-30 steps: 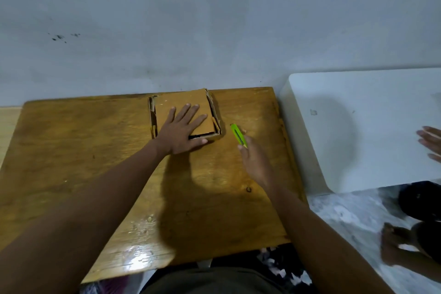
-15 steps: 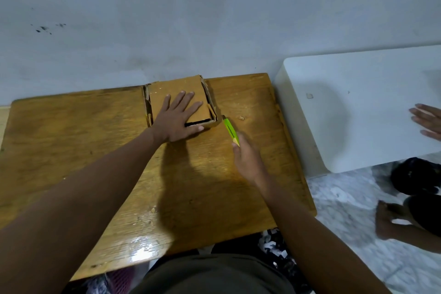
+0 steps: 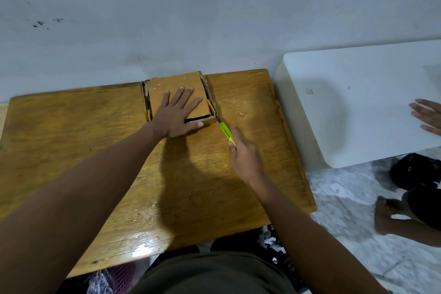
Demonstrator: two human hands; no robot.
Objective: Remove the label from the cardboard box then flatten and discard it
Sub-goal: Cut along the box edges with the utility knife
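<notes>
A small brown cardboard box (image 3: 159, 93) lies pressed low at the far edge of the wooden table (image 3: 71, 141), against the wall. My left hand (image 3: 177, 114) rests flat on its top, fingers spread. My right hand (image 3: 244, 155) grips a green utility knife (image 3: 226, 132). The knife's blade tip touches the box's near right corner. No label shows on the visible faces of the box.
A small cardboard scrap (image 3: 241, 114) lies on the table right of the box. A white table (image 3: 358, 102) stands to the right, with another person's hand (image 3: 428, 116) on it. That person's foot (image 3: 386, 215) is on the marble floor.
My right hand has moved the knife from beside the box down to its near right corner. My left hand stays pressed on the box top.
</notes>
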